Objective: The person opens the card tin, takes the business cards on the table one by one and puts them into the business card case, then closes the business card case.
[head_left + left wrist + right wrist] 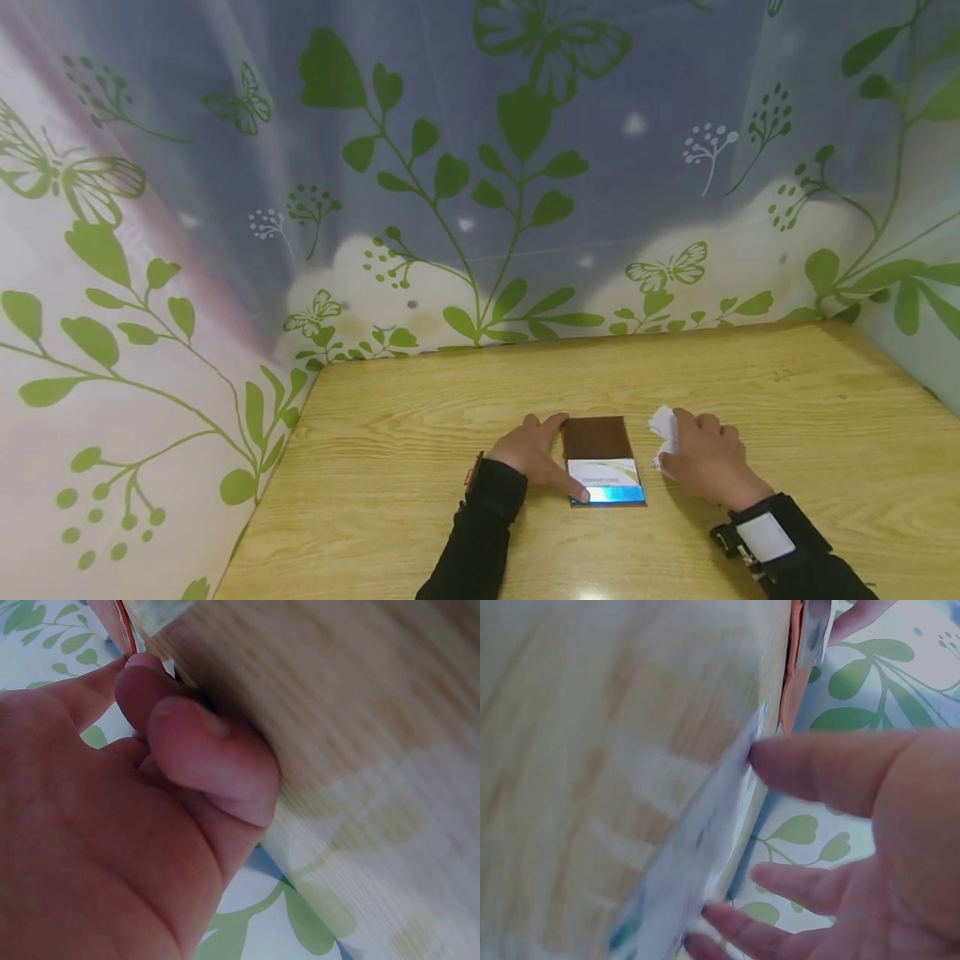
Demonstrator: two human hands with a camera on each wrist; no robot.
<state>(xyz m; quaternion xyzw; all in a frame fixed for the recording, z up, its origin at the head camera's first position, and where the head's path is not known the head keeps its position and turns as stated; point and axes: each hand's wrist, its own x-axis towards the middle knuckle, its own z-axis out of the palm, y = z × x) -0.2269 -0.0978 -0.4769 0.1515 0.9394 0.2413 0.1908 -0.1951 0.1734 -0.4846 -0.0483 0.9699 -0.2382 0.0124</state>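
A brown card holder (597, 437) lies opened flat on the table, holding a white business card (600, 472) with printed lettering and a shiny blue strip. My left hand (528, 452) rests at its left side, the index finger at the upper left corner and the thumb pressing the card's lower left. In the left wrist view, the other fingers curl against the tabletop. To the right of the holder, my right hand (708, 457) holds a piece of white paper (663, 433) between thumb and fingers. That paper (697, 847) shows a little green print and looks blurred in the right wrist view.
The wooden table (390, 442) has its back edge against a curtain (420, 233) printed with green leaves and butterflies. Similar printed cloth hangs along the left and right sides. Dark straps with attached devices sit on both wrists.
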